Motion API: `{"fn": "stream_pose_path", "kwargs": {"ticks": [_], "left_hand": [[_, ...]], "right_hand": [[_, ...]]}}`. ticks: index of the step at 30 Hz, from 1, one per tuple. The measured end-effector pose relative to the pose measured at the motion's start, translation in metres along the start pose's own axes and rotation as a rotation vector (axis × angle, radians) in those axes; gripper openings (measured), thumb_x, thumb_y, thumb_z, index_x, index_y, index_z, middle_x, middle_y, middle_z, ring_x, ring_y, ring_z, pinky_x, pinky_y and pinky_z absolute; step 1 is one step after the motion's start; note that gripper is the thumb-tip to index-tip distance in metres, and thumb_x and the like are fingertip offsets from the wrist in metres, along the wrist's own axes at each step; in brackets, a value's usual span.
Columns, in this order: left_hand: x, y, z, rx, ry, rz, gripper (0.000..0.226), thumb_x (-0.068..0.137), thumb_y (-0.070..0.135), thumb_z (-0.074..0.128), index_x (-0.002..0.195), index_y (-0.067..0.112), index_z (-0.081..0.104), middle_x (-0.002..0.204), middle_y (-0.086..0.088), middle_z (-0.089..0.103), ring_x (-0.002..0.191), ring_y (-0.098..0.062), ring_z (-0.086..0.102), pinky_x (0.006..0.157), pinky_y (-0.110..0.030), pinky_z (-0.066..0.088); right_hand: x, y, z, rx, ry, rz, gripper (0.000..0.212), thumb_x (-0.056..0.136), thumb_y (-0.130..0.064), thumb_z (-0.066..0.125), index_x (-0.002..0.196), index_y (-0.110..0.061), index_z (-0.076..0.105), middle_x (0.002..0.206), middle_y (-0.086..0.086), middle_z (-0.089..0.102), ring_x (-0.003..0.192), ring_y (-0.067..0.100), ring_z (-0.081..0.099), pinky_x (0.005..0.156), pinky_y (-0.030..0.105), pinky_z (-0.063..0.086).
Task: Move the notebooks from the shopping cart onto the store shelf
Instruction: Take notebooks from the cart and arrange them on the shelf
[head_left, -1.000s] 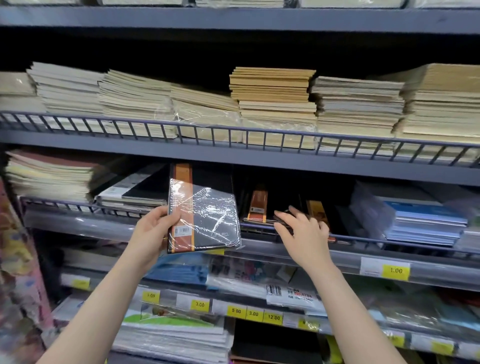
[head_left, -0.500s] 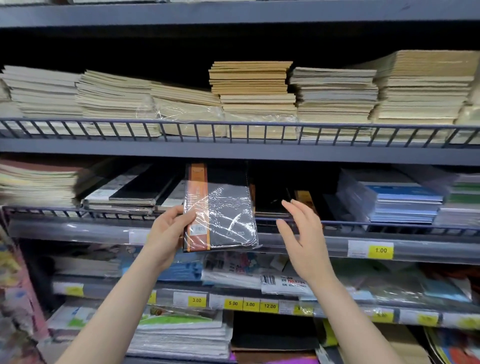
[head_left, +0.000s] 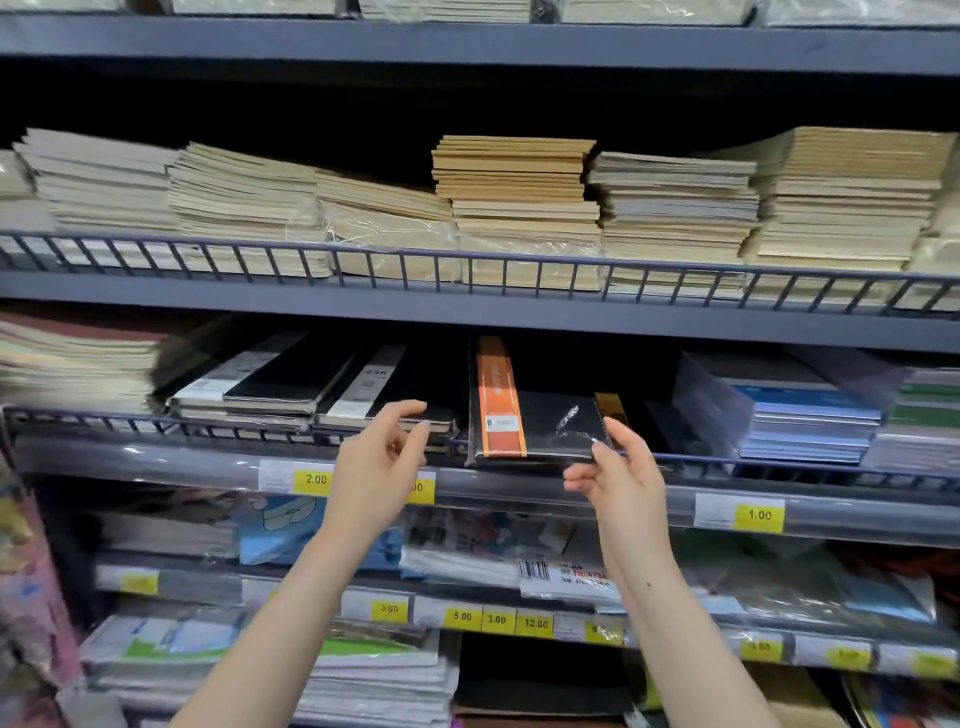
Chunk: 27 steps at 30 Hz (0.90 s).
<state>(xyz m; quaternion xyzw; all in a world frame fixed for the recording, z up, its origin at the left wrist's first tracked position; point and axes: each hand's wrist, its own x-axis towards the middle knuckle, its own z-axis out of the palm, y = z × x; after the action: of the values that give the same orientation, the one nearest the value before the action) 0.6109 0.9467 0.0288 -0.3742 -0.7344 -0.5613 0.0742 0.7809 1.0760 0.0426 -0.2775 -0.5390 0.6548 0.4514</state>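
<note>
Hands: two, both bare and raised to the middle shelf (head_left: 156, 457).
Left hand (head_left: 376, 462): fingers loosely curled and spread, thumb above, gripping nothing; it hangs in front of the black notebooks left of the wrapped one, apart from it.
Right hand (head_left: 621, 475): thumb tip touches the near right corner of the wrapped notebook (head_left: 540, 415), the other fingers curled loosely below the shelf edge; whether they pinch the corner from underneath cannot be told.
Wrapped notebook: one, flat and rectangular, black cover with an orange band along its left side and a small white label, sealed in shiny clear film; it lies on the middle shelf with its near edge over the wire rail (head_left: 779, 465).
Black notebooks (head_left: 291, 382): three or four flat dark covers with white strips, overlapped at a slant just left of the wrapped one.
Blue-covered pads (head_left: 795, 415): one stack in clear film at the right of the same shelf.
Upper shelf (head_left: 467, 306): about six stacks of thin cream and tan paper books (head_left: 519, 208), some wrapped in film, behind a wire rail.
Price tags (head_left: 758, 515): yellow squares on the shelf edges; readable ones say 2.00, 1.00, 3.00, 5.00, 3.00, 12.00.
Lower shelves: blurred plastic-wrapped paper goods.
</note>
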Motion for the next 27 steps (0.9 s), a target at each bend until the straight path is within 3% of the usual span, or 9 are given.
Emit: {"fn": "stream_pose_path", "kwargs": {"ticks": [4,8,11,13,16,19,22,27], "left_hand": [[0.007,-0.017,-0.005,0.340,0.022,0.133,0.035,0.092,0.026,0.052,0.126,0.029,0.053,0.057,0.008,0.053,0.056,-0.012,0.050,0.051,-0.029,0.036],[0.007,-0.027,0.000,0.456,-0.034,0.161,0.038,0.092,0.025,0.050,0.130,0.026,0.049,0.058,0.003,0.055,0.050,-0.015,0.047,0.043,-0.026,0.033],[0.006,-0.030,0.001,0.443,-0.030,0.172,0.038,0.092,0.023,0.051,0.130,0.025,0.049,0.057,0.002,0.055,0.050,-0.016,0.049,0.043,-0.028,0.035],[0.006,-0.032,0.002,0.441,-0.028,0.181,0.039,0.092,0.022,0.052,0.130,0.023,0.049,0.056,0.003,0.053,0.049,-0.017,0.049,0.043,-0.028,0.036],[0.005,-0.033,0.004,0.428,-0.004,0.198,0.039,0.091,0.022,0.053,0.130,0.022,0.049,0.055,0.006,0.051,0.048,-0.013,0.047,0.042,-0.024,0.030],[0.006,-0.024,0.000,0.368,-0.010,0.214,0.037,0.087,0.034,0.048,0.123,0.023,0.048,0.057,0.005,0.050,0.048,-0.014,0.048,0.043,-0.025,0.035],[0.008,-0.005,-0.010,0.351,-0.112,0.208,0.037,0.083,0.046,0.038,0.116,0.032,0.041,0.060,0.006,0.051,0.049,-0.013,0.050,0.045,-0.029,0.040],[-0.007,0.023,-0.028,0.442,-0.346,0.130,0.029,0.081,0.049,0.036,0.103,0.032,0.043,0.068,0.011,0.054,0.052,-0.011,0.050,0.045,-0.022,0.033]], "right_hand": [[0.031,-0.002,0.019,-0.090,0.049,0.036,0.036,0.096,-0.008,0.040,0.131,-0.013,0.041,0.075,0.002,0.061,0.053,0.012,0.059,0.064,0.029,0.055],[0.038,0.007,0.018,-0.499,-0.010,-0.028,0.036,0.095,-0.019,0.041,0.131,-0.015,0.042,0.075,0.004,0.065,0.055,0.013,0.053,0.051,0.024,0.044],[0.041,0.011,0.011,-0.700,-0.015,-0.111,0.038,0.094,-0.026,0.042,0.130,-0.017,0.045,0.102,0.011,0.067,0.081,0.021,0.061,0.071,0.033,0.051],[0.041,0.010,0.011,-0.729,-0.012,-0.135,0.040,0.093,-0.032,0.040,0.131,-0.020,0.044,0.109,0.011,0.066,0.092,0.026,0.061,0.084,0.040,0.050],[0.033,0.006,0.007,-0.817,0.007,-0.202,0.047,0.092,-0.046,0.035,0.135,-0.027,0.037,0.088,-0.004,0.063,0.087,0.019,0.058,0.087,0.042,0.047],[0.015,-0.002,0.005,-0.916,0.000,-0.379,0.043,0.091,-0.044,0.040,0.131,-0.028,0.040,0.058,-0.006,0.053,0.064,0.017,0.057,0.069,0.040,0.050],[-0.002,-0.011,0.013,-0.972,-0.124,-0.423,0.032,0.091,-0.032,0.046,0.122,-0.027,0.049,0.063,-0.010,0.053,0.059,0.005,0.052,0.058,0.031,0.042],[-0.022,-0.034,0.020,-1.029,-0.300,-0.285,0.015,0.091,-0.030,0.048,0.102,-0.026,0.057,0.078,-0.013,0.059,0.066,0.009,0.053,0.063,0.032,0.045]]}}
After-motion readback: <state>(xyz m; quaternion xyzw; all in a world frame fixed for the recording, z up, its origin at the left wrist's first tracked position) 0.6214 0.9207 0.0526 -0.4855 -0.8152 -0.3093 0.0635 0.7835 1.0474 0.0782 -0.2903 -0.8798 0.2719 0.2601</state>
